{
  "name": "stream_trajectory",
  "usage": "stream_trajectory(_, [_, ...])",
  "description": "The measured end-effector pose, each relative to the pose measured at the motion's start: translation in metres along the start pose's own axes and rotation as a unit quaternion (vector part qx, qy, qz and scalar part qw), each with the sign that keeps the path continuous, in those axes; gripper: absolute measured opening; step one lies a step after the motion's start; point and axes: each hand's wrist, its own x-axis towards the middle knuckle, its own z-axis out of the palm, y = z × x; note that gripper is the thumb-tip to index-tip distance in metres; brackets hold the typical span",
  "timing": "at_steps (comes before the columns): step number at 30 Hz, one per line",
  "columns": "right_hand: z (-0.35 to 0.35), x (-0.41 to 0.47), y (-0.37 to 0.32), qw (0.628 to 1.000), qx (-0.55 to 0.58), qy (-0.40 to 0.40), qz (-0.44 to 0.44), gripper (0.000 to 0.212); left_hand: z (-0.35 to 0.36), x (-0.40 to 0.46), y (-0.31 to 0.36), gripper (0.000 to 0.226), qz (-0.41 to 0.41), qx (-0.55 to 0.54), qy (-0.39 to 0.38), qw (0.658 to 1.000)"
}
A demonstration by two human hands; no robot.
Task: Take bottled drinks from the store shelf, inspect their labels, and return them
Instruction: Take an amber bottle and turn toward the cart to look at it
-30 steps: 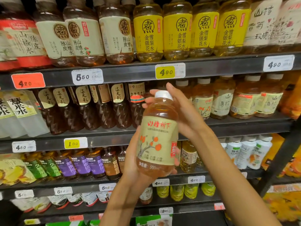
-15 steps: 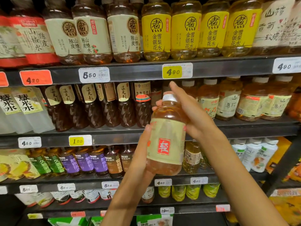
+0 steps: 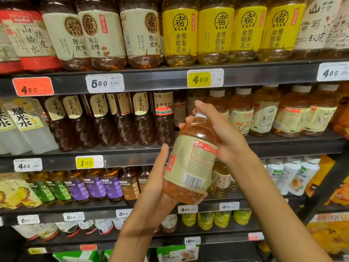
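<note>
Two hands hold one bottle (image 3: 190, 163) tilted in front of the middle shelf (image 3: 132, 157): the left hand (image 3: 151, 195) cups its base, thumb up along the label, and the right hand (image 3: 222, 137) wraps the neck and white cap. Smooth, rounded clear plastic and a glossy paper label could likely slip if either grip loosens while it turns. Behind the bottle, tightly packed amber bottles (image 3: 264, 114) leave a narrow gap, so returning it may knock a neighbour.
</note>
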Motion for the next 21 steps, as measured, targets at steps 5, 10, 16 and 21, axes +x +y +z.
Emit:
stream_trajectory(5, [-0.013,-0.016,0.002,0.998,-0.026,0.013,-0.060,0.015,0.004,0.013,-0.005,0.062,0.004,0.000,0.107,0.994])
stream_trajectory(10, [-0.037,-0.062,0.008,0.977,-0.065,0.076,-0.187,0.015,0.009,0.030,-0.017,0.068,-0.013,-0.050,0.165,0.985])
stream_trajectory(16, [-0.069,-0.134,0.036,0.946,-0.080,0.134,-0.284,0.009,0.038,0.032,-0.047,0.042,-0.049,0.002,0.064,0.997])
stream_trajectory(21, [-0.081,-0.184,0.051,0.889,-0.010,0.309,-0.338,0.019,0.074,0.036,-0.071,0.032,-0.185,0.036,-0.024,0.982])
